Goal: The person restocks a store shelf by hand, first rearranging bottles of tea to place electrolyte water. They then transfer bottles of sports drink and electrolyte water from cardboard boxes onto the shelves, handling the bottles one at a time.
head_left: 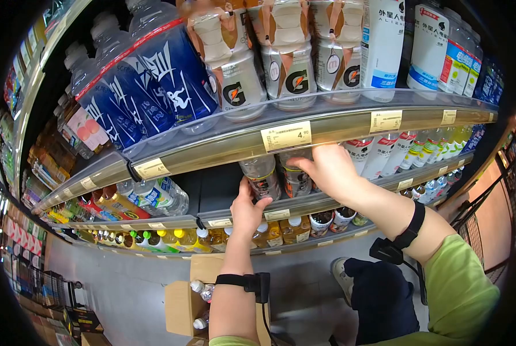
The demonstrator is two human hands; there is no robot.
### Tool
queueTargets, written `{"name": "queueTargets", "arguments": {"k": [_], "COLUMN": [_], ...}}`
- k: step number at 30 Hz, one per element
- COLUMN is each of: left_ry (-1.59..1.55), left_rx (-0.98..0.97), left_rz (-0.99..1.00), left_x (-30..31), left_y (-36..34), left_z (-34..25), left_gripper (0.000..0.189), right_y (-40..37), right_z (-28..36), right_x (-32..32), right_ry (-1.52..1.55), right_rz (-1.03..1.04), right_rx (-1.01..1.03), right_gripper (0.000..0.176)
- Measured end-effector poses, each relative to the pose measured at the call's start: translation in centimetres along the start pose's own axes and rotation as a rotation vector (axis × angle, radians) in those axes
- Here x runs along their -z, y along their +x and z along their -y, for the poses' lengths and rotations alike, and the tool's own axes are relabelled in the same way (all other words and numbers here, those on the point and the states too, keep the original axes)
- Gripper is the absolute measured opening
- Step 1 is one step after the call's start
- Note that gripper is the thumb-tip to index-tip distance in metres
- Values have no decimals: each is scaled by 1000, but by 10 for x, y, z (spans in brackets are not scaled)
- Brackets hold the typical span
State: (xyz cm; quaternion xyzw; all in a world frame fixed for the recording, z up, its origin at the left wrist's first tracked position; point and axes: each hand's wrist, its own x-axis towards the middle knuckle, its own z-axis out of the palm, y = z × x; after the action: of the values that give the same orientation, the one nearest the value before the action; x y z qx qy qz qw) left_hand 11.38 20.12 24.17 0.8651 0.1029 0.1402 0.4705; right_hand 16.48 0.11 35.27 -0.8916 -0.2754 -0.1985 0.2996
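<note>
In the head view, my two hands are apart. My left hand (248,212) is low down, by the outer side of the left Gatorade bottle (262,175), which stands on the lower shelf (219,189). My right hand (328,170) is up near the top of the right Gatorade bottle (297,180), just beside it. The upper shelf (211,151) hides some fingers, so I can't tell if either hand squeezes tight. I think a low, soft hold is best, with both bottles straight and no bumps overhead.
</note>
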Motion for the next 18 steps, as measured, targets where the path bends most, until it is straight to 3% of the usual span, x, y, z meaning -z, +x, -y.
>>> {"name": "queueTargets", "arguments": {"k": [5, 13, 18], "left_ry": [11, -14, -27], "left_rx": [-30, -49, -70], "left_rz": [-1, 21, 28], "left_x": [-2, -4, -9], "left_y": [-2, 3, 7], "left_z": [-2, 7, 12], "left_gripper": [81, 79, 77], "right_y": [-1, -41, -55], "right_z": [2, -31, -38], "right_x": [-3, 46, 57], "right_ry": [-16, 3, -16], "right_rz": [-45, 131, 70], "right_rx": [-23, 152, 245], "right_gripper": [41, 54, 58]}}
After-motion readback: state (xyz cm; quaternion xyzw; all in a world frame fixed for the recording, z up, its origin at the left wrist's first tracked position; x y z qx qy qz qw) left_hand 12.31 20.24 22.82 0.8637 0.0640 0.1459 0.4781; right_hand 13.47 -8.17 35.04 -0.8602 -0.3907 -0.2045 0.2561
